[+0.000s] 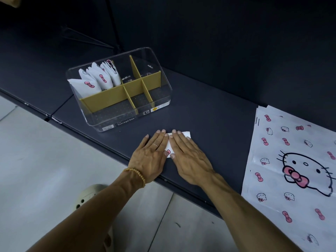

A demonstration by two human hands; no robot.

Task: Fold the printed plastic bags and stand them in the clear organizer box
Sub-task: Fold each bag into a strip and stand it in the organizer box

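Observation:
A small folded white plastic bag (187,134) with a pink bow print lies on the dark table near its front edge. My left hand (151,154) and my right hand (189,157) both press flat on it, fingers straight, side by side, hiding most of it. The clear organizer box (160,103) with tan dividers stands behind the hands, to the left. Several folded printed bags (99,78) stand upright in its rear left compartment. The other compartments hold no bags.
A stack of flat unfolded printed bags (291,166) lies at the right, hanging over the dark table (209,110) front edge. A pale tiled floor and a beige shoe (87,196) are below the edge. A dark wall rises behind the table.

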